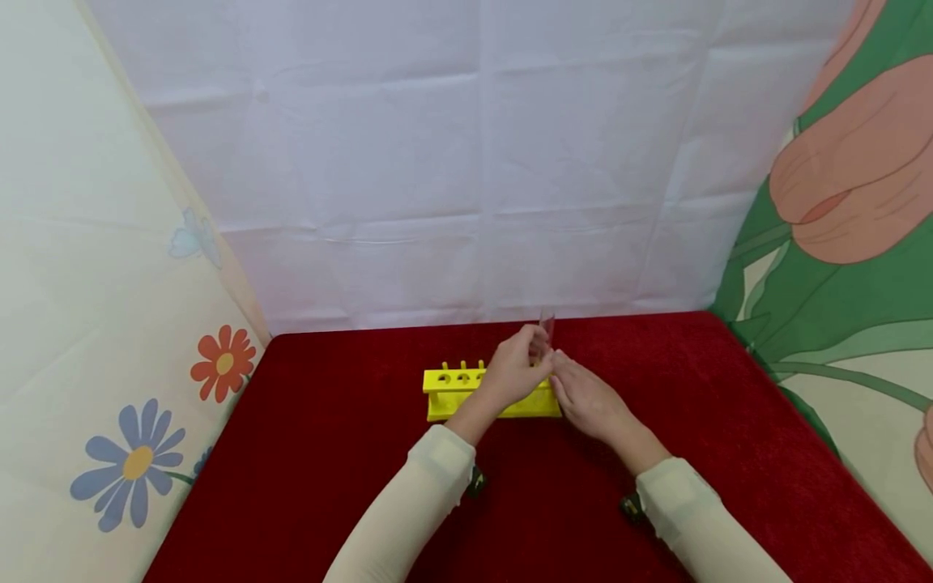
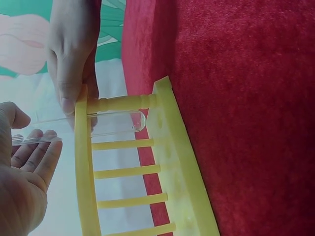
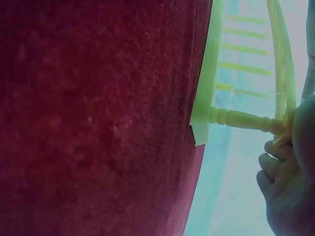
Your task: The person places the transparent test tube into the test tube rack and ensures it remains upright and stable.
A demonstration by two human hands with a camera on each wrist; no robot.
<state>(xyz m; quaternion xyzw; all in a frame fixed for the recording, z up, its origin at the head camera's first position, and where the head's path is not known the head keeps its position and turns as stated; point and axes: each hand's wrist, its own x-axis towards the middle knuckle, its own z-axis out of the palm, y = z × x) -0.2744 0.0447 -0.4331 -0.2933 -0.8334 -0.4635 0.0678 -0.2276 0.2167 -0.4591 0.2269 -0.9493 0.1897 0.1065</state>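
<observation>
A yellow test tube rack [image 1: 450, 402] stands on the red cloth, with a row of holes along its top bar. A clear glass test tube [image 2: 118, 123] passes through the hole at its right end, and the rounded bottom is near the rack's base. My left hand [image 1: 516, 368] holds the tube's upper part between thumb and fingers, above the top bar. At the rack's right end, my right hand [image 1: 589, 398] grips the top bar, with fingertips [image 3: 266, 182] showing at the corner. In the head view, my hands hide that end of the rack.
Red velvety cloth [image 1: 328, 453] covers the table. A white sheet [image 1: 408, 162] hangs behind it, and flower-printed panels stand at the left and right. Several thin yellow pegs [image 2: 129, 172] run along the rack's back.
</observation>
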